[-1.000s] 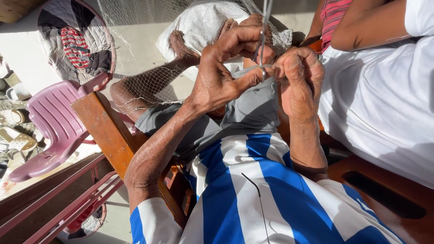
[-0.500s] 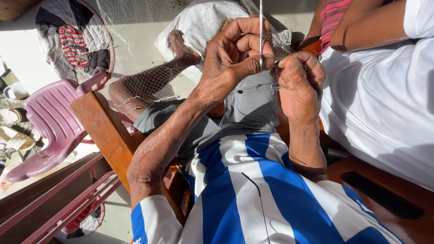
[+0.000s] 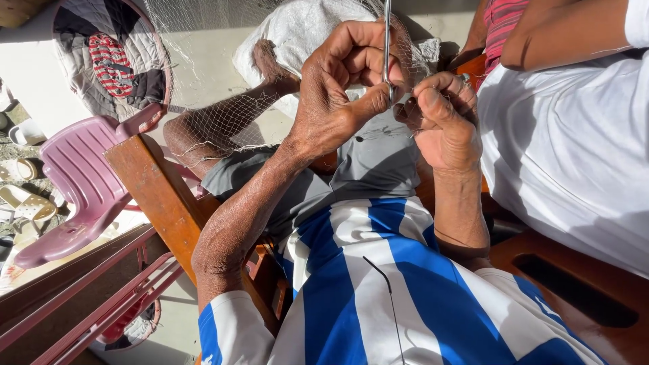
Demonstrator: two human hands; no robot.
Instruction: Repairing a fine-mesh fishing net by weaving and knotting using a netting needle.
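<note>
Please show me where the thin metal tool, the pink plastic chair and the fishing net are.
thin metal tool (image 3: pixel 387 40), head view, on its upright shaft.
pink plastic chair (image 3: pixel 81 162), head view, on its slatted back.
fishing net (image 3: pixel 223 122), head view, on mesh over the knee.

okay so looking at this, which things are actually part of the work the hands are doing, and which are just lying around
In use:
left hand, pinching the thin netting needle
right hand, gripping the fine net

Lying about:
pink plastic chair
sandals on the ground
basket of clothes
white sack
another person's white garment alongside
</note>
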